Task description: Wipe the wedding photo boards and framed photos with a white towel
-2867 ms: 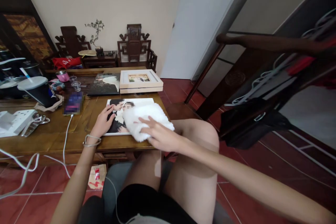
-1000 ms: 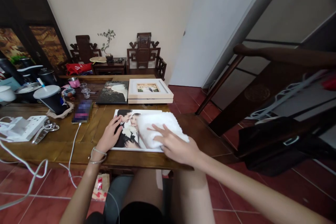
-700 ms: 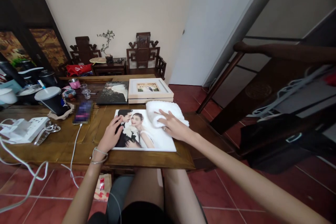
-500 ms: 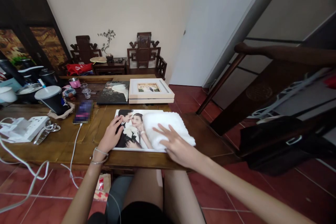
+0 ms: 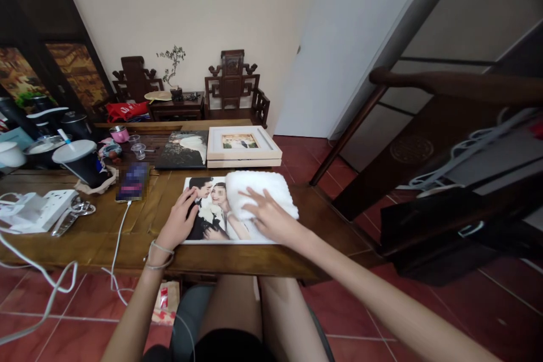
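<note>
A large wedding photo print (image 5: 206, 218) lies flat near the front edge of the wooden table (image 5: 97, 237). My left hand (image 5: 178, 222) rests on its left edge, fingers spread flat, a thin bracelet at the wrist. My right hand (image 5: 269, 216) presses flat, fingers spread, on a white fluffy cloth (image 5: 259, 189) that covers the print's upper right part.
Behind the print lie a cream framed photo (image 5: 242, 146) and a dark photo print (image 5: 183, 150). At left are a phone (image 5: 133, 181) on a cable, a white power strip (image 5: 44, 208), a lidded cup (image 5: 77, 161) and small cups. A dark wooden chair (image 5: 445, 141) with a black bag stands at right.
My right hand keeps sliding the white cloth over the print: up to the far right corner, back toward the near edge, and now up to the upper right again. My left hand stays put.
</note>
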The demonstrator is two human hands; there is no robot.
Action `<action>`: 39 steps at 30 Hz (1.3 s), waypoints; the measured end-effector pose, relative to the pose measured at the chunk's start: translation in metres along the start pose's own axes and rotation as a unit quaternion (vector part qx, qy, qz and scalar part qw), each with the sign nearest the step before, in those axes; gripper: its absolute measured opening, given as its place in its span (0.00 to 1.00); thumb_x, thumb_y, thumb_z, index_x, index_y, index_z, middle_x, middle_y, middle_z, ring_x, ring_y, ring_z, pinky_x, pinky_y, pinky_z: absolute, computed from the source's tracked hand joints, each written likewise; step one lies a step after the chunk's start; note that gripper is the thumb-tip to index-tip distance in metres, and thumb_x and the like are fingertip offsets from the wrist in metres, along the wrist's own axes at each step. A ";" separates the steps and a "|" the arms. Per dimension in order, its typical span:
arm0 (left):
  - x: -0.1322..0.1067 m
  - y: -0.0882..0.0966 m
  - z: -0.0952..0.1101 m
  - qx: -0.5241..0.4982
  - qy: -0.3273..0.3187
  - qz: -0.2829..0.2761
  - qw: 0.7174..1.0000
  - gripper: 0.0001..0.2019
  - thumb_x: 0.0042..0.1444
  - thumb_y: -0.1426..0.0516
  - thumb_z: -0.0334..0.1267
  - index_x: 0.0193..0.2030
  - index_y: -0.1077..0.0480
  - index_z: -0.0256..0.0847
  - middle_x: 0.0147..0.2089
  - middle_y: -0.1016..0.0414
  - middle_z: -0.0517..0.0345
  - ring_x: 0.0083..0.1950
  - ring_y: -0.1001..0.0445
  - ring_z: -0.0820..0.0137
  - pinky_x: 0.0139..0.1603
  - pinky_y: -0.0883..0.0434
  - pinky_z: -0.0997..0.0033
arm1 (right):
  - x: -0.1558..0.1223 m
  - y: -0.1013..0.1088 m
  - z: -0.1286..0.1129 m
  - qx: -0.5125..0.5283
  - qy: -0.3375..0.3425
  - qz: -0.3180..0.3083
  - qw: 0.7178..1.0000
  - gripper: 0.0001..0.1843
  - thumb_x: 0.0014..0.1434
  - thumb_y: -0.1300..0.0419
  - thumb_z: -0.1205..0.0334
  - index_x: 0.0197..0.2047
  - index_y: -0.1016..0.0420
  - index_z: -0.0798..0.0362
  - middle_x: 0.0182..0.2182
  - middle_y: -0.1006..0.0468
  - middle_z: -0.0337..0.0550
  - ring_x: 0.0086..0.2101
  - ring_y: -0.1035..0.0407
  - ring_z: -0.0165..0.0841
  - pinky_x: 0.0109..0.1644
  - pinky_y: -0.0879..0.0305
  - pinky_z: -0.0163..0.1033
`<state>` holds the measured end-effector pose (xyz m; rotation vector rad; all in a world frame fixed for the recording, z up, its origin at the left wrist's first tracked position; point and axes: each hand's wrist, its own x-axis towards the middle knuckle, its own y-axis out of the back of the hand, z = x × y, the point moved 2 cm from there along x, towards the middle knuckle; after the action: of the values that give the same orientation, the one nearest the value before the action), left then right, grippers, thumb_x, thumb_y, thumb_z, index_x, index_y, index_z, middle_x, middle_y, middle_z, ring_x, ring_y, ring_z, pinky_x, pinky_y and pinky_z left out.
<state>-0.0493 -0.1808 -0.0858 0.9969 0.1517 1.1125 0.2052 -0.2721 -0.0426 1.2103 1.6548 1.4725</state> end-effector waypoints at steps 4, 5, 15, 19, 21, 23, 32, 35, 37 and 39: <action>0.001 0.000 0.001 0.003 -0.005 0.001 1.000 0.23 0.67 0.52 0.42 0.66 0.35 0.36 0.71 0.39 0.43 0.74 0.44 0.58 0.74 0.46 0.50 | 0.035 0.004 0.030 -0.024 -0.056 0.015 0.998 0.27 0.56 0.50 0.80 0.57 0.29 0.60 0.67 0.39 0.63 0.69 0.53 0.54 0.66 0.50 0.70; 0.001 0.000 0.002 0.002 -0.006 0.004 1.000 0.23 0.67 0.52 0.42 0.65 0.35 0.36 0.71 0.38 0.43 0.74 0.44 0.58 0.74 0.46 0.50 | 0.039 0.004 0.031 -0.026 -0.061 0.018 0.998 0.27 0.55 0.50 0.81 0.58 0.29 0.61 0.67 0.39 0.63 0.69 0.53 0.54 0.66 0.50 0.70; 0.002 0.003 0.004 -0.015 0.004 0.007 1.000 0.23 0.68 0.55 0.41 0.65 0.34 0.37 0.70 0.37 0.44 0.73 0.41 0.60 0.74 0.46 0.50 | -0.036 -0.009 -0.064 -0.016 0.053 -0.004 0.998 0.24 0.51 0.48 0.80 0.48 0.22 0.57 0.69 0.42 0.57 0.69 0.56 0.58 0.68 0.56 0.73; 0.001 0.002 0.003 -0.013 -0.001 -0.001 1.000 0.24 0.68 0.55 0.41 0.66 0.35 0.35 0.71 0.37 0.43 0.73 0.42 0.60 0.74 0.47 0.51 | -0.024 -0.004 -0.060 0.013 0.072 -0.018 0.997 0.25 0.51 0.48 0.80 0.49 0.23 0.57 0.69 0.40 0.56 0.69 0.55 0.55 0.68 0.56 0.71; 0.001 0.003 0.003 -0.013 0.000 -0.005 1.000 0.24 0.68 0.55 0.41 0.66 0.35 0.35 0.71 0.38 0.44 0.74 0.43 0.60 0.74 0.47 0.51 | -0.002 -0.002 -0.040 0.013 0.050 -0.012 0.999 0.26 0.52 0.48 0.80 0.52 0.24 0.57 0.68 0.38 0.57 0.69 0.53 0.54 0.68 0.54 0.70; 0.000 0.003 0.003 -0.015 0.002 -0.008 1.000 0.24 0.67 0.55 0.41 0.66 0.35 0.35 0.71 0.38 0.44 0.74 0.43 0.60 0.74 0.47 0.51 | 0.022 0.001 -0.015 0.001 0.019 0.003 1.000 0.26 0.53 0.48 0.80 0.54 0.26 0.58 0.67 0.37 0.58 0.69 0.52 0.54 0.68 0.53 0.70; 0.001 0.002 0.001 -0.008 0.004 0.005 1.000 0.24 0.67 0.55 0.41 0.65 0.34 0.36 0.69 0.35 0.44 0.73 0.42 0.61 0.74 0.46 0.50 | 0.005 -0.004 -0.014 -0.021 0.006 0.015 1.000 0.26 0.52 0.48 0.81 0.52 0.25 0.57 0.68 0.39 0.58 0.69 0.54 0.53 0.68 0.54 0.70; 0.001 0.002 0.001 -0.010 0.005 0.008 1.000 0.24 0.67 0.54 0.42 0.64 0.33 0.36 0.69 0.35 0.45 0.73 0.41 0.61 0.74 0.46 0.51 | -0.024 -0.003 -0.040 0.000 0.058 0.003 0.998 0.25 0.53 0.49 0.80 0.51 0.24 0.56 0.68 0.39 0.56 0.70 0.55 0.52 0.69 0.56 0.69; 0.001 0.002 0.002 -0.009 0.006 0.007 1.000 0.24 0.67 0.54 0.42 0.64 0.33 0.36 0.69 0.35 0.44 0.72 0.40 0.61 0.74 0.45 0.51 | -0.030 0.000 -0.042 0.017 0.081 -0.010 0.997 0.25 0.53 0.50 0.81 0.50 0.24 0.56 0.68 0.39 0.54 0.70 0.55 0.50 0.70 0.57 0.67; 0.001 0.002 0.003 -0.007 0.004 0.004 1.000 0.25 0.66 0.54 0.43 0.64 0.33 0.35 0.69 0.35 0.44 0.72 0.39 0.61 0.74 0.45 0.52 | -0.022 0.006 -0.027 0.024 0.074 -0.029 0.997 0.26 0.52 0.50 0.81 0.51 0.25 0.56 0.69 0.40 0.55 0.70 0.55 0.50 0.70 0.57 0.67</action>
<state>-0.0487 -0.1811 -0.0820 0.9823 0.1463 1.1240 0.1911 -0.3036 -0.0343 1.0918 1.8160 1.5260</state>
